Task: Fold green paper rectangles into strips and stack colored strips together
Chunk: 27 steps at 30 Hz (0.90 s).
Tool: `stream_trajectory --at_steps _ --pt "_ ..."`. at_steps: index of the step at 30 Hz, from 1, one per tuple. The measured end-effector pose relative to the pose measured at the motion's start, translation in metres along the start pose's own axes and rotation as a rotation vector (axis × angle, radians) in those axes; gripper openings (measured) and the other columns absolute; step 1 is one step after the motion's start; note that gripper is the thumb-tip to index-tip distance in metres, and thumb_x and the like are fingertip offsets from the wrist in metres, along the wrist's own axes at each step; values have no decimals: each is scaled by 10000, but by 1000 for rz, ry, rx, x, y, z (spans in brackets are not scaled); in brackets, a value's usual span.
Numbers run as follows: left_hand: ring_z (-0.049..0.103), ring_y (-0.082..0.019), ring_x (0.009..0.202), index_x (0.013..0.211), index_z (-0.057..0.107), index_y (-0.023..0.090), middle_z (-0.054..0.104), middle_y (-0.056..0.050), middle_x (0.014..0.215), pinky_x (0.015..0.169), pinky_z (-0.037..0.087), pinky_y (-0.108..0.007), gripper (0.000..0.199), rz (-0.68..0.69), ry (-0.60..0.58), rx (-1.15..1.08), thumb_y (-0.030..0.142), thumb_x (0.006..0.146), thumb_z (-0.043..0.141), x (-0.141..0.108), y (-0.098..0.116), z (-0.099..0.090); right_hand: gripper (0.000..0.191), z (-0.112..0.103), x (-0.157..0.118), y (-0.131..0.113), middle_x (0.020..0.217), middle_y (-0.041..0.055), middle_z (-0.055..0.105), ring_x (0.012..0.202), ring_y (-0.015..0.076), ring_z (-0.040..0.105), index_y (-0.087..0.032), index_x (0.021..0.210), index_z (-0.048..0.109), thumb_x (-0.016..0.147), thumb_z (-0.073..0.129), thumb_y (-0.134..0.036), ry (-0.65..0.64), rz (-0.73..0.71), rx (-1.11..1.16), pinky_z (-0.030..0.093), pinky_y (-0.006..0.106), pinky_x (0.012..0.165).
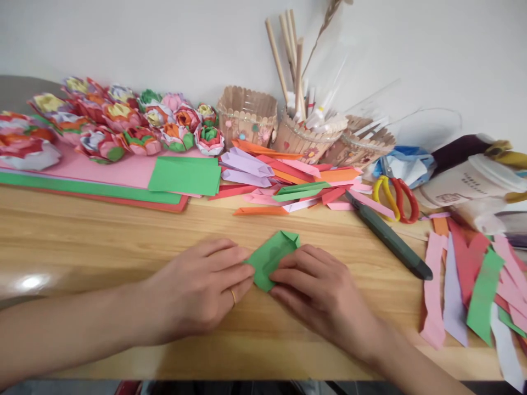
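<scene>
Left hand (203, 282), grip unclear, right hand (323, 285), in a pinch, at opposite edges of green paper (267, 259).

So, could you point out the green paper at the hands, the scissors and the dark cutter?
Folded green paper (267, 259): head view, on its exposed face between the fingers.
Scissors (397, 192): head view, on the red handle.
Dark cutter (389, 233): head view, mid-handle.

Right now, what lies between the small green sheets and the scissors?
In the head view, folded paper strips lie between the small green sheets and scissors, with one end of the dark knife nearer the scissors.
</scene>
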<state>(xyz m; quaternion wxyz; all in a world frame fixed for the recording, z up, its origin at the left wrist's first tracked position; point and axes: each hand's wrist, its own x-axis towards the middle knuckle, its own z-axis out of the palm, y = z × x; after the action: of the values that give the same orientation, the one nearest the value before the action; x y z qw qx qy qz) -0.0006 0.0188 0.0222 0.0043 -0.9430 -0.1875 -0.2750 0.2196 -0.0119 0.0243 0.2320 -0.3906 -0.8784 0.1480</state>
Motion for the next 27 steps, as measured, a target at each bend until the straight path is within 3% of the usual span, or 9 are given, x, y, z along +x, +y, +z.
stream_trajectory --at_steps 13,18,20,23,27 --pt "550 -165 713 778 668 127 658 -41 743 693 458 -293 402 -142 -43 -164 135 988 325 -5 4 8 147 6 9 -14 715 22 551 670 153 515 -184 685 533 818 507 -128 -44 305 82 418 257 558" --pt "554 -181 742 729 665 142 662 -49 769 679 448 -309 457 -62 -91 -111 99 978 284 -5 3 4 140 6 12 -15 721 24 545 678 162 512 -186 685 514 798 495 -104 -78 331 84 416 269 564" --pt "550 -187 732 798 680 134 663 -53 773 666 439 -317 458 -33 -109 -87 97 978 260 -5 3 2 144 5 14 -15 727 28 547 680 165 510 -185 690 510 809 485 -107 -93 323 80 415 273 563" --pt "552 -186 741 934 673 132 661 -48 802 692 432 -318 361 -25 -129 -61 114 974 315 -6 3 3 165 6 14 -15 730 34 549 680 168 506 -184 692 509 841 469 -127 -100 307 64 415 276 558" --pt "555 -186 756 858 666 141 643 -41 815 706 431 -319 296 -19 -164 -74 122 957 387 -6 4 4 182 9 13 -16 730 38 553 680 169 509 -180 699 526 863 456 -145 -92 291 23 424 282 565"
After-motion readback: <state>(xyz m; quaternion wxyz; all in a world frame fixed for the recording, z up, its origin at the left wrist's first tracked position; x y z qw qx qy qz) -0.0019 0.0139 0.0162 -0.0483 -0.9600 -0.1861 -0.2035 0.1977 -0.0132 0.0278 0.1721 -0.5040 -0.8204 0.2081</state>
